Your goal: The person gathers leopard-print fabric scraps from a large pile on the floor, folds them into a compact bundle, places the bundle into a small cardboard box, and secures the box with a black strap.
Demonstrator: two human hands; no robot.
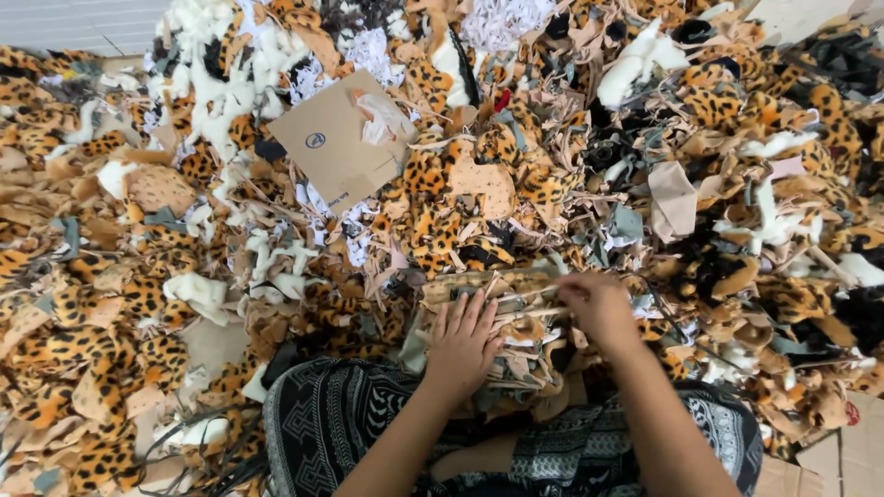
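Here, in the head view, a stack of tan fabric strips (502, 322) is seen on the lap at 6 o'clock. The left hand (463, 342) is laid flat on it, fingers spread. At 3 o'clock of it, the right hand (599, 304) is pinched on a strip's end. A cardboard sheet (336, 143) lies at 11 o'clock among leopard-print scraps (433, 198).

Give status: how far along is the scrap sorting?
Done: a small stack of beige strips sits gathered in the lap. In hand: left hand presses flat on the stack; right hand pinches a strip at its edge. Left: most of it, as the heap of leopard-print scraps and a cardboard piece lie unsorted.
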